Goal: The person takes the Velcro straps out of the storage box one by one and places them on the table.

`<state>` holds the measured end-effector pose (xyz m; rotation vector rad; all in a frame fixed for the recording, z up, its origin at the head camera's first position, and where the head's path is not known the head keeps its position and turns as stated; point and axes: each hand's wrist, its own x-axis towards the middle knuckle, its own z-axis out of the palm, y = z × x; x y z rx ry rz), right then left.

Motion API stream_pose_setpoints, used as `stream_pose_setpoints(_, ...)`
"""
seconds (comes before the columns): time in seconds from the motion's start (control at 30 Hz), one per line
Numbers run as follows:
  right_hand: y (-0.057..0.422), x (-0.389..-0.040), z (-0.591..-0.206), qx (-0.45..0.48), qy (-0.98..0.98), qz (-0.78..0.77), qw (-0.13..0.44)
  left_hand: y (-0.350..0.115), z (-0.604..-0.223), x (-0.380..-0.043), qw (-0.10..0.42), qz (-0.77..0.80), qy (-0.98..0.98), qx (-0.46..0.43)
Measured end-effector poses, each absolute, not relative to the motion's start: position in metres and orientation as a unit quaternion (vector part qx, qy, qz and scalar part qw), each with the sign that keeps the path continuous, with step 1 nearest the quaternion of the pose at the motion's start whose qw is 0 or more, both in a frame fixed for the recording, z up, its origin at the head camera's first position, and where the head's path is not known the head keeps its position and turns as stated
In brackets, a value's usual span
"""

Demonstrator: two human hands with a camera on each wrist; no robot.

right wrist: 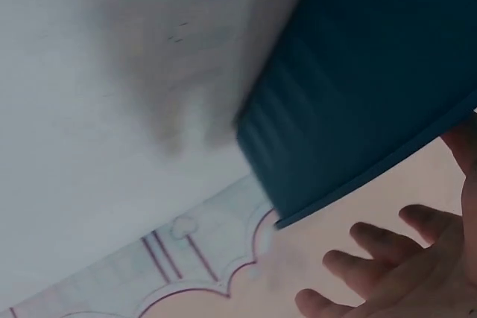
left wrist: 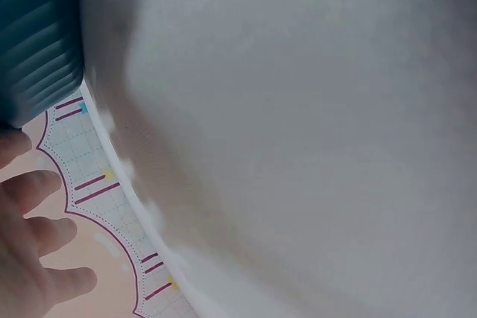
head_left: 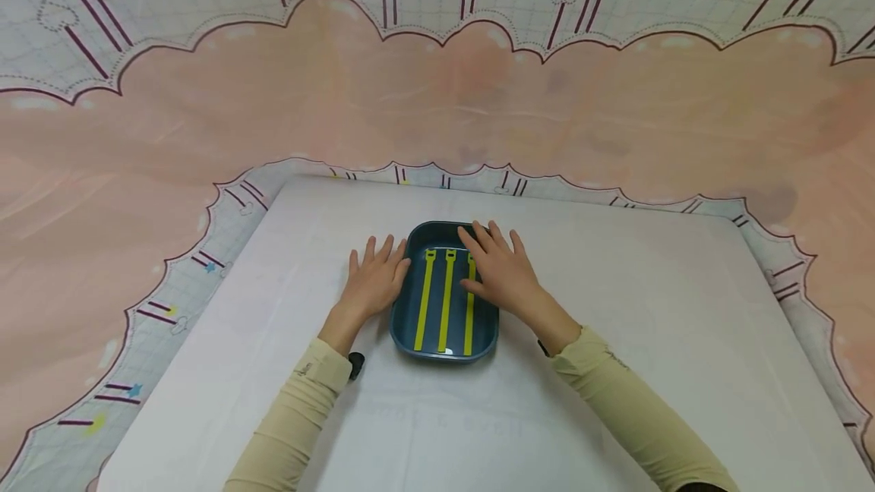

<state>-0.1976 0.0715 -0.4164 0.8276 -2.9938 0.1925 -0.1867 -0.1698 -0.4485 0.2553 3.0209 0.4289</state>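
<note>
A dark blue rectangular tray [head_left: 444, 358] with rounded corners stands on the white table. Inside it lie three flat yellow cable straps side by side: a left one [head_left: 423, 302], a middle one [head_left: 446, 302] and a right one [head_left: 469, 325], each with a slotted head at the far end. My left hand [head_left: 373, 281] is at the tray's left rim, fingers straight and spread. Over the right rim reaches my right hand [head_left: 504, 272], its fingers extended and its thumb covering part of the right strap. The tray's ribbed outer wall [left wrist: 41, 35] shows in the left wrist view.
The white table [head_left: 656, 310] extends around the tray on all sides. Behind it and along its sides hangs or lies a patterned cloth [head_left: 424, 97] in peach and pale blue. A black wrist strap piece [head_left: 356, 365] sits at my left cuff.
</note>
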Motion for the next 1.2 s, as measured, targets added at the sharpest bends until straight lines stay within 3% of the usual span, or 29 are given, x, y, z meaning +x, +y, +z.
stream_pose_setpoints(0.53, 0.025, -0.204, -0.428, 0.377, -0.926, -0.019, -0.022, -0.167, -0.449, -0.187, 0.023, 0.128, 0.987, 0.090)
stream_pose_setpoints(0.87, 0.010, -0.208, -0.440, 0.421, -0.906, -0.045, -0.006, -0.166, -0.450, -0.189, 0.063, 0.193, 0.977, 0.065)
stream_pose_setpoints(1.2, -0.002, -0.211, -0.445, 0.423, -0.904, -0.058, -0.017, -0.166, -0.445, -0.184, 0.063, 0.197, 0.977, 0.059)
